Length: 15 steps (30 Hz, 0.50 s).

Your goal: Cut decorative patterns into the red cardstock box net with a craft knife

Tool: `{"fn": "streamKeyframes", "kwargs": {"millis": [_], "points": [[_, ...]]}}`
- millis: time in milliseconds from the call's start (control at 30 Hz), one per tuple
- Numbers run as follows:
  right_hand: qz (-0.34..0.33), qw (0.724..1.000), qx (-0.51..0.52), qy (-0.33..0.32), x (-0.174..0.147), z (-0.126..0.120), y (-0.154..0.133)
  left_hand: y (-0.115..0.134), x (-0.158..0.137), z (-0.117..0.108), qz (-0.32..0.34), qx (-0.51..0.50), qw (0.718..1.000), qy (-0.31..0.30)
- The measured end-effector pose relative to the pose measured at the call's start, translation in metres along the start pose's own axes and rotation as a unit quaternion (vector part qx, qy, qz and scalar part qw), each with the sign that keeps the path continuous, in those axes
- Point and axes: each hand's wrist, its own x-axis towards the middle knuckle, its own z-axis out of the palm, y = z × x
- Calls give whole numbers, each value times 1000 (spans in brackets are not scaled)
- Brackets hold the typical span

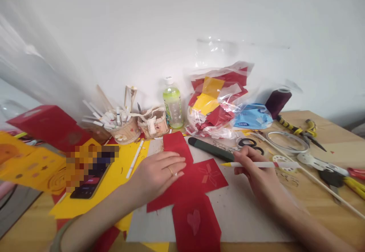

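My left hand [159,174] lies flat, fingers stretched together, on a red paper cutout [186,191] shaped like an unfolded box. The cutout bears a pale heart on its near flap and a strip-like flower pattern on its right flap. A white marker [238,165] with a yellow tip sits in my right hand [255,168], gripped between thumb and fingers. Its tip points left, apart from the red paper's right flap. A dark green pen-shaped tool [211,149] lies just beyond, close to my right fingertips. Under the cutout is a grey-white sheet [239,214].
Yellow paper [125,191], a phone [91,179] and a red paper box [51,126] are on the left. Behind stand decorated pots [125,132], a bottle [172,105] and a plastic bag of paper scraps [216,103]. Pliers [302,132], scissors [248,143] and a stick [310,176] lie right.
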Motion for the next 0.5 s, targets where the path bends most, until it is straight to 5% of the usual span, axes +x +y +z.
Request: {"fn": "streamKeyframes", "kwargs": {"millis": [200, 500], "points": [[17, 999, 1, -42, -5, -3, -12, -7, -2, 7, -31, -21, 994, -104], [-6, 995, 0, -101, 3, 2, -17, -8, 17, 32, -45, -27, 982, -184]]}}
